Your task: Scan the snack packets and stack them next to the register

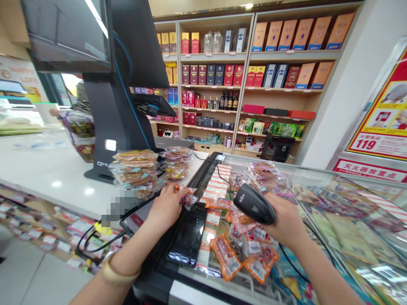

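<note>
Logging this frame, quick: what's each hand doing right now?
Left hand: closed on a small snack packet.
Right hand: closed on a black barcode scanner.

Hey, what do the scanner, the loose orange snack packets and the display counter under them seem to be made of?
Scanner: probably molded plastic, black and satin, with soft highlights. Orange packets: glossy plastic film, crinkled and printed. Display counter: clear glass top, apparently; goods show through beneath reflections.

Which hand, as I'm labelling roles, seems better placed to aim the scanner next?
Probably the right hand: its fingers hold the scanner over the orange packets, while the left hand has a small packet.
</note>
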A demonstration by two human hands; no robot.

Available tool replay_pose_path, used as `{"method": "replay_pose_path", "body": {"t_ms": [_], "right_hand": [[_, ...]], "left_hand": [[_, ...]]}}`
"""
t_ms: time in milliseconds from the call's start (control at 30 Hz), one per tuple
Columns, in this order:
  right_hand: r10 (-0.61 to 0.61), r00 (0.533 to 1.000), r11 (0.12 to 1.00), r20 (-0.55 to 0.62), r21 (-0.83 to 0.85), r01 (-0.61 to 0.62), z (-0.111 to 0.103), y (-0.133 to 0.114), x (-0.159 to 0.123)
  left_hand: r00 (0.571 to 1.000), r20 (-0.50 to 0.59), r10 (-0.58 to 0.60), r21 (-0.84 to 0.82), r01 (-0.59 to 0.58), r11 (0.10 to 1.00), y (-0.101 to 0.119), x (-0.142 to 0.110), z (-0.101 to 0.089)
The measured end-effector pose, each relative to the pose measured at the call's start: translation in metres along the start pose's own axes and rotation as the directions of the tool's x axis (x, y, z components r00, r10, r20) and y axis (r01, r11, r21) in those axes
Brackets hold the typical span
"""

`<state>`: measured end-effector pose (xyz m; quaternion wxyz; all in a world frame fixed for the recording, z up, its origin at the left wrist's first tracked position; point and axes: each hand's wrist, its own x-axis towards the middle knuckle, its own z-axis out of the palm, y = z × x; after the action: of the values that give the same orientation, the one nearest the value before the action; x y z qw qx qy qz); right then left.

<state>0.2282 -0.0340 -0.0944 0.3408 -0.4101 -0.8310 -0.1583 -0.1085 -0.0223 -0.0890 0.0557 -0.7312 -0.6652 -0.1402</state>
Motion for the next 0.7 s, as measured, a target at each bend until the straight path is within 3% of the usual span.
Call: {"method": "replay_pose_path", "body": {"t_ms": [200, 300, 400, 467, 567, 700], "right_hand": [[-0.005, 1.0, 1.0, -0.021, 0.009, 0.005, 0.0, -0.003, 0.002], [0.017, 0.999, 1.0, -0.03, 0.014, -0.017, -0.001, -0.006, 0.003], [0.018, 1.0, 1.0, -0.016, 0.014, -0.018, -0.001, -0.007, 0.003], [0.022, 1.0, 1.0, -0.01, 0.013, -0.022, -0.002, -0.008, 0.004], [0.051, 0.999, 0.999, -0.014, 0.013, -0.051, -0.003, -0.011, 0.005], [0.051, 0.999, 0.998, -0.016, 0.029, -0.05, -0.003, -0.014, 0.005]], "left_hand": [[0.996, -0.074, 0.046, -0.01, -0.047, 0.999, -0.003, 0.002, 0.0], [0.982, -0.177, 0.073, -0.037, -0.081, 0.996, -0.005, 0.003, -0.001], [0.952, -0.3, 0.058, -0.179, -0.115, 0.977, -0.002, 0.006, -0.005], [0.95, -0.311, -0.012, -0.351, -0.103, 0.931, 0.005, 0.01, -0.009], [0.974, -0.208, -0.092, -0.69, -0.079, 0.719, 0.025, 0.02, -0.015], [0.996, 0.019, -0.091, -0.982, 0.036, 0.187, 0.061, 0.038, -0.021]]}}
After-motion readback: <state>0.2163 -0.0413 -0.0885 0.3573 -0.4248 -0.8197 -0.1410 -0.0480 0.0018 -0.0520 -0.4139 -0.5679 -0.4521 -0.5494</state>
